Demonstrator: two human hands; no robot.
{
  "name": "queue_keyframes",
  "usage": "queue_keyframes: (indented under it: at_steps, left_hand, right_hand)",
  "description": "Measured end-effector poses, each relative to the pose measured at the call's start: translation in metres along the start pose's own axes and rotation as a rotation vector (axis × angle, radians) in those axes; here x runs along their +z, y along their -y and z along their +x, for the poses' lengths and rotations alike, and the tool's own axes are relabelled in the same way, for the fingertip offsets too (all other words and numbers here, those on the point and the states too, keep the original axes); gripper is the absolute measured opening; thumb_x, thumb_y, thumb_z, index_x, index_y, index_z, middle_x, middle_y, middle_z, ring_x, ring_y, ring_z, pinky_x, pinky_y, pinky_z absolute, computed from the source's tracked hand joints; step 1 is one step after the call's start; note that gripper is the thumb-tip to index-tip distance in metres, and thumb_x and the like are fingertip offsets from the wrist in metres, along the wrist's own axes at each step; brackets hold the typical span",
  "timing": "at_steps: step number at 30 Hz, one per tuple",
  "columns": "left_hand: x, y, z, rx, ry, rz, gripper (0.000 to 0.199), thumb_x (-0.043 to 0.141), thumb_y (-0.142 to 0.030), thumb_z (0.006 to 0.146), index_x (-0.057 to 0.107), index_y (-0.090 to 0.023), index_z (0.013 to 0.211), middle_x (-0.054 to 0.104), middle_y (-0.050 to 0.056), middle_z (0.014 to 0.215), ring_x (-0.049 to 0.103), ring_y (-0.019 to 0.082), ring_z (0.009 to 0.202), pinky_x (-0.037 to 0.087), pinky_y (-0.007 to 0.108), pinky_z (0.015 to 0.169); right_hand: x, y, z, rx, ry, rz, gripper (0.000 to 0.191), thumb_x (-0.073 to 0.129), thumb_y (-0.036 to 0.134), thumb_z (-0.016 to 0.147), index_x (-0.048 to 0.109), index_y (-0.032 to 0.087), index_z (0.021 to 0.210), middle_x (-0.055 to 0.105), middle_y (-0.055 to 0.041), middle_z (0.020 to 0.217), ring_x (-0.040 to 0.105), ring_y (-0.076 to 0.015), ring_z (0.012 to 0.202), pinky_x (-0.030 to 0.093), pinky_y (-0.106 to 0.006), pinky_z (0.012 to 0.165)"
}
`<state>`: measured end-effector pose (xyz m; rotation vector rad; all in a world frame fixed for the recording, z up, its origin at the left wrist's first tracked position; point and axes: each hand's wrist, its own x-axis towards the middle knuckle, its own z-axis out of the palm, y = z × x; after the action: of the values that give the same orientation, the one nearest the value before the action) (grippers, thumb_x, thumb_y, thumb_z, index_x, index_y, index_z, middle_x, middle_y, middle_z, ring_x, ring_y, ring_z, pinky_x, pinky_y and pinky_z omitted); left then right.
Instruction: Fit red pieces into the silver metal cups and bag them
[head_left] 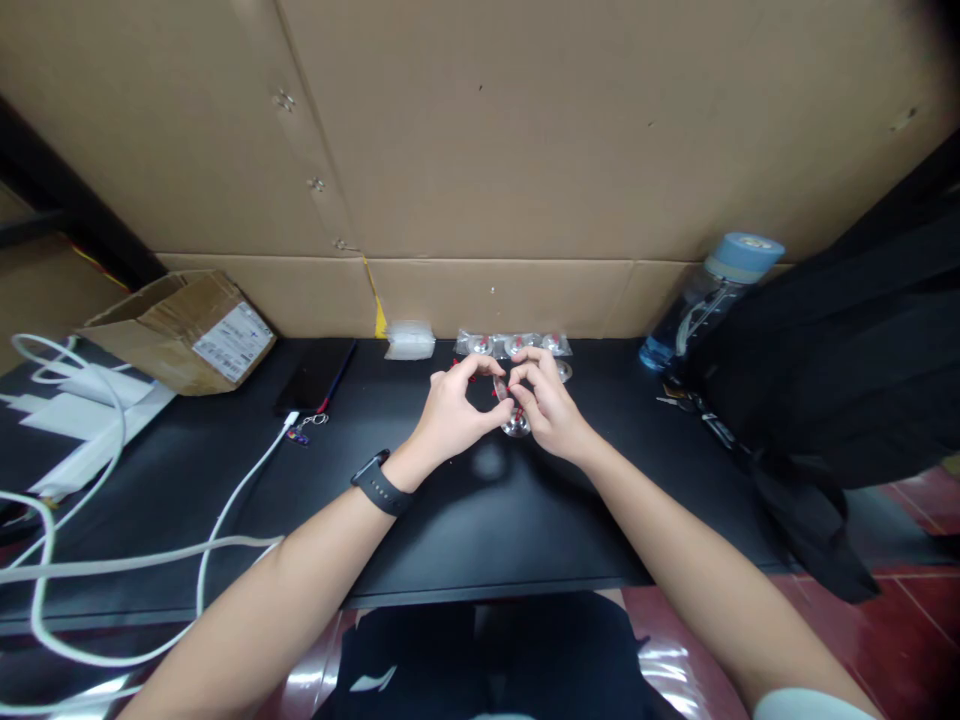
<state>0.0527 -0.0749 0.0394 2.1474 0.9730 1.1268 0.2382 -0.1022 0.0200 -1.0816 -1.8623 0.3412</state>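
Above the black tabletop, my left hand (459, 408) grips the rim of a clear round suction cup (501, 387) between thumb and forefinger. My right hand (546, 405) is closed beside it, its fingertips pinching a small red piece (512, 388) at the cup. Just below the fingers lies another clear suction cup (516, 425) with a red part. Behind my right hand, one more clear disc (562, 371) is partly covered. Several suction cups with red centres, in clear plastic wrappers (480, 345), line the back of the table. My fingers hide part of the held cup.
A cardboard wall (480, 170) rises behind the table (465, 540). To the left are an open cardboard box (180, 325), a phone (315, 377) and white cables (217, 520). A water bottle (705, 300) and black bag (840, 370) stand right. A translucent packet (410, 341) lies at the back.
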Motion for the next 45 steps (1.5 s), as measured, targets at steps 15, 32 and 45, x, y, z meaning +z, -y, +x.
queue_keyframes:
  at_steps: [15, 32, 45]
  left_hand:
    - [-0.002, 0.005, 0.000, 0.034, 0.060, 0.390, 0.010, 0.071, -0.034, 0.089, 0.077, -0.027, 0.086, 0.071, 0.002, 0.110, 0.057, 0.026, 0.111, 0.034, 0.041, 0.091]
    - [-0.011, 0.032, 0.005, 0.009, 0.230, 0.476, 0.012, 0.058, -0.024, 0.092, 0.070, -0.024, 0.091, 0.077, 0.004, 0.090, 0.067, 0.025, 0.090, 0.031, 0.039, 0.088]
    - [-0.008, 0.029, 0.011, -0.167, 0.152, 0.012, 0.018, 0.062, -0.038, 0.090, 0.072, -0.023, 0.093, 0.078, 0.003, 0.098, 0.073, 0.021, 0.085, 0.051, 0.034, 0.086]
  right_hand:
    - [-0.003, -0.008, 0.002, 0.024, 0.133, 0.009, 0.015, 0.049, 0.033, 0.103, 0.060, 0.023, 0.100, 0.054, -0.0096, 0.116, 0.053, -0.0249, 0.116, 0.041, -0.045, 0.108]
    - [-0.019, -0.040, 0.003, 0.112, 0.508, -0.133, 0.008, 0.069, 0.014, 0.089, 0.074, 0.018, 0.083, 0.068, -0.0034, 0.080, 0.057, -0.0139, 0.067, 0.043, -0.027, 0.070]
    - [-0.013, -0.022, 0.010, 0.169, 0.044, 0.251, 0.025, 0.058, 0.042, 0.099, 0.062, 0.021, 0.088, 0.060, -0.0061, 0.100, 0.061, -0.0188, 0.092, 0.051, -0.030, 0.077]
